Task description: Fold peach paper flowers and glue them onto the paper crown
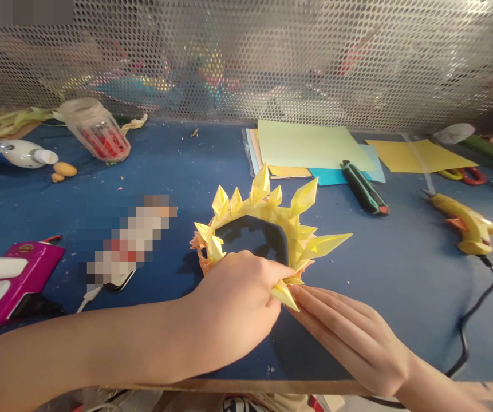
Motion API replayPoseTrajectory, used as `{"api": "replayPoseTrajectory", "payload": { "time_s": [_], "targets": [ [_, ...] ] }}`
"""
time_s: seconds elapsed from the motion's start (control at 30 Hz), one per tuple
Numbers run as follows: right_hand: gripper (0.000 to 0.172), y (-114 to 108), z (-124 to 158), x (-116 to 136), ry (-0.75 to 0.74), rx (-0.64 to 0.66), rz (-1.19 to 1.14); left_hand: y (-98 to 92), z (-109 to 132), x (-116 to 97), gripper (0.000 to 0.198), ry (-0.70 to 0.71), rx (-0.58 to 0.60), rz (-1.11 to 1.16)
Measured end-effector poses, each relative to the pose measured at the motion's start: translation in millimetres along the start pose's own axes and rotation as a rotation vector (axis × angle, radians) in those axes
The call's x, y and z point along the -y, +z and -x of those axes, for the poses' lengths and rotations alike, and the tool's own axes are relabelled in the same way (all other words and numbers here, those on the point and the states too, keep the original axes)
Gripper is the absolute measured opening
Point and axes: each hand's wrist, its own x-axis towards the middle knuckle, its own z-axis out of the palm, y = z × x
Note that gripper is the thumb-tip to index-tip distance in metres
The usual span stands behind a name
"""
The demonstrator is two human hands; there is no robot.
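Note:
A ring-shaped paper crown [267, 214] with folded yellow points and some orange pieces stands over the blue tabletop. My left hand [246, 292] reaches across its near side, fingers closed on the crown's lower right edge. Its thumb is mostly hidden behind the hand. Meeting it from the right, my right hand [353, 332] has its fingers together, with the fingertips pressed against the same near edge, by a small yellow paper point [286, 294]. Between the hands, the paper is partly covered by fingers.
A yellow hot glue gun [465, 220] with a black cord lies right. Behind are a green utility knife [364, 189], coloured paper sheets [306, 143] and scissors [472, 175]. Left are a jar [98, 131], a white bottle [20, 154], a magenta device [27, 274] and a cabled phone [119, 281].

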Motion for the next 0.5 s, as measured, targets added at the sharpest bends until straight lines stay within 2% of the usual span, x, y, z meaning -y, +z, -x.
{"api": "replayPoseTrajectory", "payload": {
  "time_s": [0.23,0.5],
  "targets": [
    [0.048,-0.5,-2.1,-0.8,0.007,-0.008,-0.03,0.6,-0.2,0.2,0.036,-0.072,-0.009,0.003],
    [0.053,-1.7,-1.9,-1.8,0.029,0.022,-0.05,0.3,-0.4,0.7,0.037,-0.082,0.005,0.024]
  ]
}}
